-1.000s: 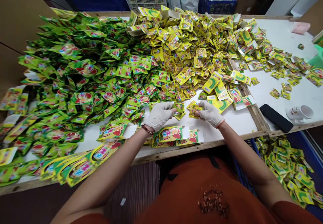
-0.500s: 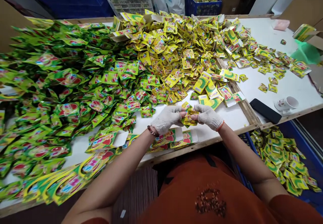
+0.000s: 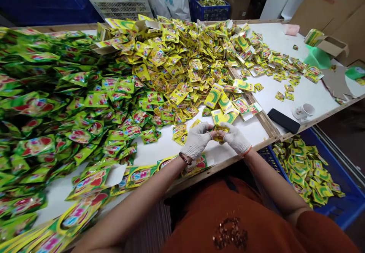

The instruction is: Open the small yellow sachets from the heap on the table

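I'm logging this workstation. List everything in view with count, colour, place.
Green packets: countless, green, left
Yellow packets: countless, yellow, centre
Held packet: at least one, yellow, between hands
Printed cartons: several, yellow-green, front edge and mid-table
Table: at least one, white, under heaps
Phone: one, black, right front
Cup: one, white, beside phone
Pink item: one, pink, far right
Green items: at least two, green, right
Crates: several, blue and white, behind and below table
Plastic bags: several, white, behind
Cardboard: several pieces, brown, behind and right
Shirt: one, rust, foreground
Left hand, right hand: one each, white-gloved, holding packet
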Motion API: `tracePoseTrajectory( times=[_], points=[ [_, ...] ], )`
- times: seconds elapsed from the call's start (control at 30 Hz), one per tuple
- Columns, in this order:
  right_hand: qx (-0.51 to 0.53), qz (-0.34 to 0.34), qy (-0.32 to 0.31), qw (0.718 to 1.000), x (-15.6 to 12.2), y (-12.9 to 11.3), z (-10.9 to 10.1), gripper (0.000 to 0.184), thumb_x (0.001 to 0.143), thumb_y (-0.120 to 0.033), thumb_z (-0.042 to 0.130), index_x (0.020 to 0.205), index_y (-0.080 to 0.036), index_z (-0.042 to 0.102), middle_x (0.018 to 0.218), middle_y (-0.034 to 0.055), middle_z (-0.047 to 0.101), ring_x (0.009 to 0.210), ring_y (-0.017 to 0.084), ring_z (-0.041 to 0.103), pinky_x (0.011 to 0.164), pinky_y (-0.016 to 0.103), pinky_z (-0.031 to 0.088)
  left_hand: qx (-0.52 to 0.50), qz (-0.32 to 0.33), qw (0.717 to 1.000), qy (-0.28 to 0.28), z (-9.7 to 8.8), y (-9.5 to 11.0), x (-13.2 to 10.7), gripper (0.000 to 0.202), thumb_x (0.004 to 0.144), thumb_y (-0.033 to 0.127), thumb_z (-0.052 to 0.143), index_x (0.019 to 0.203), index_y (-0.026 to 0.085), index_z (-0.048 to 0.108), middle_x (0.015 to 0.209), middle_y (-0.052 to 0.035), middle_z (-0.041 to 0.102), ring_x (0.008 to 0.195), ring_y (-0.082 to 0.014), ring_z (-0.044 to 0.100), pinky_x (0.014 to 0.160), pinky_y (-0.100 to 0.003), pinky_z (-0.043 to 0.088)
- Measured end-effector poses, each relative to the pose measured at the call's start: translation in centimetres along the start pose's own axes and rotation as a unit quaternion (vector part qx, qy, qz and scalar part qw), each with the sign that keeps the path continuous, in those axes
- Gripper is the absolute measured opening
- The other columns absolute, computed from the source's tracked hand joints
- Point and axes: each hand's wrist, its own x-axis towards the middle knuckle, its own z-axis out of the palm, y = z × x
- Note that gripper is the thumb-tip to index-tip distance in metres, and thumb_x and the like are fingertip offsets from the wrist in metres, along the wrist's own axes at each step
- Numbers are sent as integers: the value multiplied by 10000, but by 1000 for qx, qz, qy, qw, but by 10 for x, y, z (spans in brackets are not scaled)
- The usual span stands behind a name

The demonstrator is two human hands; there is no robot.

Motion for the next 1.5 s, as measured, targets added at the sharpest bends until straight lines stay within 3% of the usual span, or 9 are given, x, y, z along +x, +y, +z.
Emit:
tracePoseTrajectory(
  times=[0.13,0.33,0.43,0.63,0.77,0.9,1.0,1.17,1.5],
  points=[
    [-10,14,81,997,-10,7,-36,466,714,-489,655,1040,-158,621,854,60,692,534,103,539,433,219,431,294,87,952,-19,24,12,32,301,893,434,515,805,171,631,842,-55,661,841,-204,612,781,-337,488],
    [-29,9,231,972,-16,7,-85,583,701,-547,655,1110,-132,615,836,63,685,501,91,530,420,209,415,557,70,827,-33,70,24,73,543,718,440,720,1150,158,551,1112,-161,658,1029,-319,629,851,-387,482],
    [-15,-14,216,976,-22,7,-95,610,727,-561,674,1164,-140,613,903,81,694,552,101,560,451,211,436,508,57,856,-79,60,25,69,514,721,331,665,1193,164,547,1113,-135,677,988,-281,644,823,-352,491],
    [39,-65,19,997,-21,4,-79,566,749,-514,738,1195,-175,655,1052,102,693,674,123,597,516,224,476,105,-64,940,-318,3,29,38,483,765,389,436,1068,94,668,941,-135,714,815,-242,669,740,-363,537],
    [97,6,33,995,-2,6,-45,644,668,-556,794,1142,-142,659,862,67,704,534,96,544,422,205,411,225,13,956,-188,-17,32,19,555,849,482,417,1171,96,653,1132,-162,697,1061,-302,646,952,-451,505],
    [144,19,60,988,7,9,-15,662,655,-606,780,1123,-152,663,845,57,702,570,111,582,425,197,435,513,200,835,-14,-15,31,-1,798,743,493,686,1399,87,480,1354,-210,567,1257,-379,511,1091,-536,372],
    [154,22,67,986,3,5,-2,690,662,-619,767,1167,-166,643,865,59,704,574,114,597,427,198,451,618,180,765,-24,-8,25,-9,756,707,333,755,1368,82,486,1228,-201,623,1131,-357,582,1007,-503,439],
    [68,-20,99,993,-7,-8,-5,629,716,-589,728,1168,-162,631,858,53,692,475,80,526,390,204,426,619,159,768,-34,-15,16,-8,533,777,309,681,1264,142,545,1143,-140,649,1033,-302,620,889,-411,489],
    [-198,-78,-121,970,1,-27,-23,163,778,-269,587,777,-145,693,731,18,645,675,124,563,575,210,434,627,202,745,-110,-9,18,-15,536,741,230,707,1240,132,540,1199,-140,638,1095,-320,584,907,-443,455]
  ],
)
